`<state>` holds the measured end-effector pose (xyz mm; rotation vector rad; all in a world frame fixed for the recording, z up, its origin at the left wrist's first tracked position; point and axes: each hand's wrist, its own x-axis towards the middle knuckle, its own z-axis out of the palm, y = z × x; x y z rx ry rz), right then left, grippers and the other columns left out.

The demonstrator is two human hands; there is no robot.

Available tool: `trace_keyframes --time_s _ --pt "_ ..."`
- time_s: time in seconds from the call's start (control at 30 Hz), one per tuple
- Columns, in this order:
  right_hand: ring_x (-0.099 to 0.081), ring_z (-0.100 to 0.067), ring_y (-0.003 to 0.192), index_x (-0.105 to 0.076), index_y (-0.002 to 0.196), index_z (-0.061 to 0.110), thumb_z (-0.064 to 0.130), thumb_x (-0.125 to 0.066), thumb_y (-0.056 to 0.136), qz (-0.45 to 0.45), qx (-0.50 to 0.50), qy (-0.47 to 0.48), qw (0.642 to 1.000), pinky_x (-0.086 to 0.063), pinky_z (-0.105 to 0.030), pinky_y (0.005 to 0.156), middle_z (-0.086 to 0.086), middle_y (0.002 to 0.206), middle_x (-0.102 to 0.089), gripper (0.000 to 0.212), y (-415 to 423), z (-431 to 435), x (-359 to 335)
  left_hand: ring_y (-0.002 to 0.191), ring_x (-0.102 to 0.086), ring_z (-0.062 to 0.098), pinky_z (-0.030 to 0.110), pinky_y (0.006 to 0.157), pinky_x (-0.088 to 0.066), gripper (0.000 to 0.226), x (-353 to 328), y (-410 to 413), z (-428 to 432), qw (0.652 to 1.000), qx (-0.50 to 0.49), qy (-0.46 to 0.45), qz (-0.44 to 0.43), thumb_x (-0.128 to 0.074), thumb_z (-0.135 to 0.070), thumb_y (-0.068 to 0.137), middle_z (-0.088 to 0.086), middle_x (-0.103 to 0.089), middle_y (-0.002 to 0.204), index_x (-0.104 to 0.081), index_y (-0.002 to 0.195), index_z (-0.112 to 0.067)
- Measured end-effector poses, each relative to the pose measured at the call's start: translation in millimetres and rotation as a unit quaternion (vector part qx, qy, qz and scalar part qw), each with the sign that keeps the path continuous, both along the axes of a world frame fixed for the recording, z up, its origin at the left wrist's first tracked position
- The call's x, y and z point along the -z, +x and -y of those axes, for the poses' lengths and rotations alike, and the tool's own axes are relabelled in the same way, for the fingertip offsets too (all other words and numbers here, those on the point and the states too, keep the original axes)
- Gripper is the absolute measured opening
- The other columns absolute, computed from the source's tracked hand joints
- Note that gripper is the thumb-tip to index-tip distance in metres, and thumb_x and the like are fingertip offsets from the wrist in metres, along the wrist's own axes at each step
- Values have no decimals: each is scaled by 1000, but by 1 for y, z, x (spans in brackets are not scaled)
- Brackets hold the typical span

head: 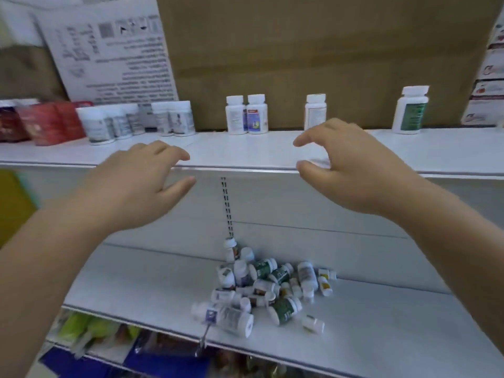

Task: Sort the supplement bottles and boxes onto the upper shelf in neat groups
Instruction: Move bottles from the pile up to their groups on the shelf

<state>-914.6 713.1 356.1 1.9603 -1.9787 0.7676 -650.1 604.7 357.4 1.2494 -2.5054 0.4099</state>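
The upper shelf (272, 151) is white and runs across the whole view. At its far left stand red boxes (41, 122), side by side. Next to them is a bunch of white bottles (136, 120), packed close together. A white sheet with print (109, 50) leans behind them, against a big brown cardboard box (327, 55).

The person's left hand (136, 181) is held up in front of the shelf edge. Its fingers are apart and bent, and it holds nothing.

In the middle of the shelf stand two white bottles (246, 114), touching each other. A little to the right is one small white bottle (315, 110), alone.

The right hand (346, 162) is up by the shelf edge too. Its thumb and fingers are apart, curled like a claw, and empty. The two hands are well apart.

Farther right stands a white bottle with a green label (410, 110). More boxes (488, 77) are stacked at the far right.

Down on the lower shelf (381, 323), between the two arms, lies a pile of bottles (267, 287). Most lie on their sides, all mixed up.
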Motion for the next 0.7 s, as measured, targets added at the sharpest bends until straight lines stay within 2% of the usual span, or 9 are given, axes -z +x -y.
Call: trace_keyframes --time_s 0.1,0.2,0.33,0.47,0.57,0.7 --pt "-42 -19 122 -53 129 26 40 -47 91 2 -15 -57 998 -32 -39 102 3 129 -51 41 50 11 29 123 -48 28 40 97 -40 54 33 64 1 998 -37 11 -49 -41 -51 94 4 -50 138 -46 138 -22" --pt "-48 -25 117 -61 119 19 38 -47 87 3 -9 -138 990 -30 -42 103 -2 120 -56 40 89 23 69 119 -52 29 44 94 -44 54 80 119 8 994 -80 23 -67 -37 -53 95 4 -55 133 -48 136 -20" --pt "-45 -23 117 -65 111 10 31 -50 85 88 -35 -184 978 -31 -36 100 -9 119 -58 36 127 38 128 116 -53 30 45 93 -45 54 150 165 19 979 -136 100 -113 -40 -51 94 7 -56 131 -52 133 -16" --pt "-50 -20 108 -64 110 16 35 -47 86 151 -30 -106 982 -37 -35 93 -3 116 -59 36 144 65 200 121 -48 28 41 97 -41 46 208 176 31 954 -161 168 -190 -52 -37 95 8 -51 137 -50 136 -16" --pt "-53 -23 105 -64 111 17 31 -53 84 187 -11 -21 982 -40 -35 91 -1 114 -60 32 137 93 261 125 -46 22 38 102 -39 45 247 171 46 933 -162 218 -236 -51 -37 96 3 -48 140 -49 137 -20" --pt "-53 -29 107 -62 114 21 23 -63 82 203 40 115 972 -43 -40 89 -3 113 -60 32 116 127 333 129 -44 18 35 107 -38 46 306 145 78 914 -139 290 -249 -53 -38 95 0 -47 142 -47 138 -22"
